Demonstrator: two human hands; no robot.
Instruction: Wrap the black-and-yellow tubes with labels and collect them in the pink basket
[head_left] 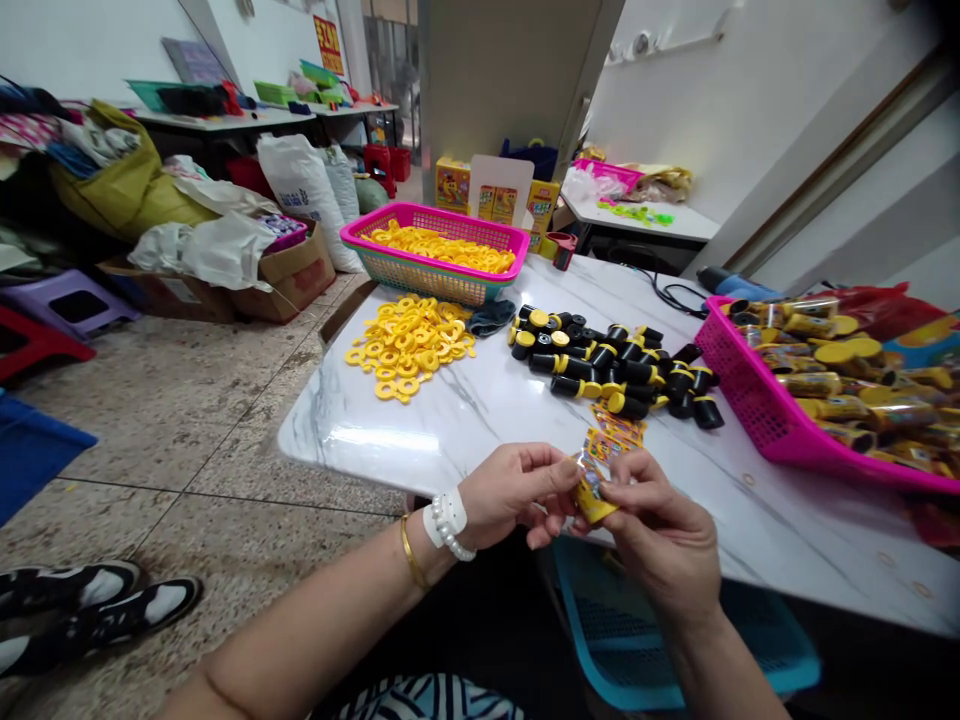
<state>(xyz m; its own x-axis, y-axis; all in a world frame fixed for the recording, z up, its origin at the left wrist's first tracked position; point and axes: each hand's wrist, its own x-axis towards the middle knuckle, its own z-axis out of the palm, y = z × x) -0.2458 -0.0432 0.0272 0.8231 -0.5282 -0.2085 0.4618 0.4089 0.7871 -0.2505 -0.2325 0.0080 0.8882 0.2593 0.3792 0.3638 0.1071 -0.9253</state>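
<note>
Near the table's front edge, my left hand (517,490) and my right hand (664,530) both pinch a small yellow printed wrapper (592,490) between them. More printed wrappers (619,428) lie on the marble-patterned table (360,440) just beyond my fingers. Behind those is a pile of black cylinders with yellow caps (600,365). Farther left sits a heap of yellow ring-shaped pieces (409,345).
A pink basket (742,400) of wrapped cylinders stands at the right. At the back left, a pink basket (435,262) holds yellow pieces. A blue basket (592,650) is below the table edge. A person's shoes (112,610) show at lower left.
</note>
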